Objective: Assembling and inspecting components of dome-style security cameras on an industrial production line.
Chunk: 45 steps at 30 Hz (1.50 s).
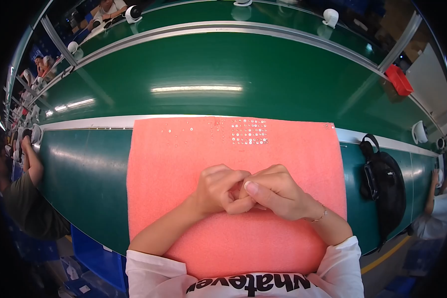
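Note:
My left hand (220, 189) and my right hand (279, 192) are pressed together over the middle of a pink foam sheet (163, 179). The fingers of both are curled in and wrap against each other, with the right thumb lying across the left fingers. Whatever may be between them is hidden. Beyond the hands, small shiny round pieces (249, 132) stand in tight rows along the sheet's far part. A few more such pieces (191, 129) are scattered to the left, and a small group (328, 126) sits in the far right corner.
The foam lies on a green bench (84, 164), with a green conveyor belt (193, 64) beyond a pale rail. A black bag (388, 184) rests at the right; a red bin (400, 81) is farther off. Blue crates (96, 258) stand lower left. Other people sit at both sides.

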Motion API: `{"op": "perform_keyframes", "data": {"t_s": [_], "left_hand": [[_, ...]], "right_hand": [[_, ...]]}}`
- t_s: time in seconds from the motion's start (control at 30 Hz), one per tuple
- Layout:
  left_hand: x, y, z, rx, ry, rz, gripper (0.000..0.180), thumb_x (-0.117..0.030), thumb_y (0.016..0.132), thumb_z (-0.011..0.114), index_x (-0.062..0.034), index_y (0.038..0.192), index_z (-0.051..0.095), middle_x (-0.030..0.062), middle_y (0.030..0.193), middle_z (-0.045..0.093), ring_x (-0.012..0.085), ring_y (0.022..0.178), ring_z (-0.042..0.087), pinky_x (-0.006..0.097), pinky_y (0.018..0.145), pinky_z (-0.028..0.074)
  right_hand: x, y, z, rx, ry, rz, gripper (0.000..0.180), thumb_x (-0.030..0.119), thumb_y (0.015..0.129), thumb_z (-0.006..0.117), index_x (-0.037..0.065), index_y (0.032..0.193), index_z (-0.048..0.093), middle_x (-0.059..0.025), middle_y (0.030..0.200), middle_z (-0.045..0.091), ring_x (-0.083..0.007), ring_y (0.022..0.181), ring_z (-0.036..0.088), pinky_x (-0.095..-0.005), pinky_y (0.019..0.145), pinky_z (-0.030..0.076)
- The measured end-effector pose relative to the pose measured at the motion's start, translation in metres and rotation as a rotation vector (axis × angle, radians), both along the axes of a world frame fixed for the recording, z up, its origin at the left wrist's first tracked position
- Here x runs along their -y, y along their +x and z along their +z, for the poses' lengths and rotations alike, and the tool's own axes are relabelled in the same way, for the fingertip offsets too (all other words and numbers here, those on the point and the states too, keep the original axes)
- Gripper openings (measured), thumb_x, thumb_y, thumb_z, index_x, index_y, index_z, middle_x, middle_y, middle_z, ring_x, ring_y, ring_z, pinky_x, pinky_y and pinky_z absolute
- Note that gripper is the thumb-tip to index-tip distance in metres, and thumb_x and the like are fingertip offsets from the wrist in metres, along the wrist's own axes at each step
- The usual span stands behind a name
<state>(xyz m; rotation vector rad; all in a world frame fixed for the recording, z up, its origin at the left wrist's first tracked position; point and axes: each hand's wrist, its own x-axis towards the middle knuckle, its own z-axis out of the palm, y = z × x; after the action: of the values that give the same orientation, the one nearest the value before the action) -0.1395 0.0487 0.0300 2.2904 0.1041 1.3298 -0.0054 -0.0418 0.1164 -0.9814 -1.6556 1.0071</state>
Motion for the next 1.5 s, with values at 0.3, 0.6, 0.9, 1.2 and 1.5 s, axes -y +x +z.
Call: {"op": "perform_keyframes", "data": {"t_s": [0.3,0.6,0.9,1.2,1.5], "left_hand": [[-0.008,0.016,-0.008,-0.421,-0.233,0.045,0.035,-0.004,0.076,0.055,-0.0086,0.11,0.05,0.0136,0.078,0.062,0.0315,0.062,0.061,0.041,0.052,0.049],[-0.014,0.009,-0.007,-0.409,-0.189,0.045,0.027,0.001,0.074,0.057,-0.0036,0.099,0.046,0.0099,0.066,0.059,0.0234,0.055,0.06,0.034,0.05,0.047],[-0.013,0.007,-0.005,-0.4,-0.201,0.039,0.024,0.0,0.075,0.058,-0.0035,0.096,0.047,0.0114,0.062,0.058,0.0252,0.053,0.06,0.034,0.049,0.047],[-0.013,0.007,-0.004,-0.414,-0.216,0.028,0.025,0.001,0.074,0.058,-0.0034,0.096,0.047,0.0113,0.063,0.058,0.0247,0.054,0.06,0.033,0.05,0.047],[-0.012,0.006,0.002,-0.479,-0.272,0.014,0.023,-0.002,0.076,0.056,-0.0041,0.096,0.046,0.0108,0.074,0.06,0.0284,0.065,0.062,0.038,0.056,0.05]], "right_hand": [[-0.035,0.033,-0.069,-0.033,-0.246,-0.427,0.031,0.017,0.095,0.043,-0.002,0.074,0.056,-0.0052,0.061,0.053,-0.0076,0.059,0.048,-0.0282,0.054,0.04],[-0.042,0.032,-0.076,0.28,0.007,-0.4,0.029,0.014,0.093,0.044,-0.003,0.069,0.05,-0.0155,0.055,0.048,-0.0242,0.047,0.047,-0.0357,0.047,0.037],[-0.041,0.031,-0.078,0.301,0.018,-0.404,0.029,0.012,0.093,0.043,-0.002,0.069,0.049,-0.0128,0.055,0.048,-0.0211,0.048,0.047,-0.0334,0.048,0.038],[-0.041,0.033,-0.077,0.334,0.003,-0.381,0.03,0.011,0.095,0.041,-0.002,0.07,0.05,-0.0085,0.055,0.049,-0.0143,0.049,0.047,-0.0295,0.048,0.039],[-0.041,0.03,-0.075,0.275,0.007,-0.416,0.03,0.015,0.092,0.045,-0.002,0.068,0.049,-0.016,0.054,0.046,-0.0263,0.046,0.046,-0.0366,0.047,0.036]]}}
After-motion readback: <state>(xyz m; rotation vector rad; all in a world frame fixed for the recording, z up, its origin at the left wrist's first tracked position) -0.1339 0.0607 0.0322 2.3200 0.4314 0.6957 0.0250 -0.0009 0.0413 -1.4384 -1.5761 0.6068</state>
